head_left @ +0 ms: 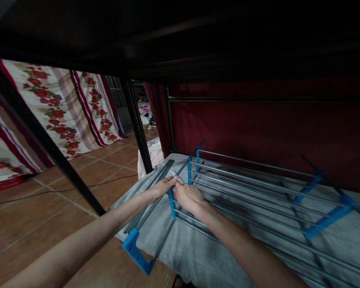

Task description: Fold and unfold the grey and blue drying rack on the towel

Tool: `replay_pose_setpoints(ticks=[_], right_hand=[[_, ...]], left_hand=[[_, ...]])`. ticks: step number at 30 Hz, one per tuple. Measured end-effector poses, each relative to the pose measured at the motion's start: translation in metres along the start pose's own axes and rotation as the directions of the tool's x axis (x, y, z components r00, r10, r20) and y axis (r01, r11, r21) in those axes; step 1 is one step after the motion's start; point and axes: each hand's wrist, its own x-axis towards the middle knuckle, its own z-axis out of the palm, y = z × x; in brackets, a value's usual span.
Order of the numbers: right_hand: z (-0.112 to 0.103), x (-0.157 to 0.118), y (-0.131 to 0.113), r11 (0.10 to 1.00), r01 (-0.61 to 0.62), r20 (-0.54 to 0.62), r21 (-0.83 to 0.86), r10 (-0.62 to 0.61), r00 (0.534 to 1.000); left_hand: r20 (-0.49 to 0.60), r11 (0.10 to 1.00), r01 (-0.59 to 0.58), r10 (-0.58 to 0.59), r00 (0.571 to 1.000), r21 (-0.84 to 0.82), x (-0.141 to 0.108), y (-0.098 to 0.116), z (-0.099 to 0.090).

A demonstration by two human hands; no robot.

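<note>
A metal rack (252, 224) of thin grey rods with blue plastic pieces lies on a grey cloth (195, 252). My left hand (164, 186) is closed around a long rod near the blue side bracket (172, 203). Right beside it, my right hand (188, 195) has its fingers curled at the top of that same bracket; the fingertips of both hands nearly meet. A blue corner piece (138, 253) sits at the rack's near left end. Several loose-looking rods (165, 168) lie on the cloth to the left of my hands.
A black metal frame surrounds the cloth-covered surface, with a post (138, 124) at its left corner and a dark shelf (180, 44) overhead. Dark red fabric (258, 132) hangs behind. Floral curtains (63, 108) and a tiled floor (108, 160) with a cable are at left.
</note>
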Motion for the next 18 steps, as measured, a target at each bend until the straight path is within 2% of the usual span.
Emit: replay_pose_setpoints(ticks=[3,13,18], right_hand=[[0.001,-0.005,-0.003,0.999,0.034,-0.03,-0.026,-0.035,0.999],[0.01,-0.012,-0.002,0.995,0.094,-0.033,-0.043,-0.095,0.995],[0.009,-0.012,0.0,0.996,0.073,-0.057,-0.058,-0.076,0.995]], left_hand=[[0.01,0.999,0.049,-0.049,0.999,-0.017,0.001,0.0,-0.001],[0.034,0.999,0.021,-0.022,0.999,0.024,-0.003,0.004,-0.002],[0.035,0.999,0.003,-0.004,0.999,0.037,-0.002,0.004,-0.001]])
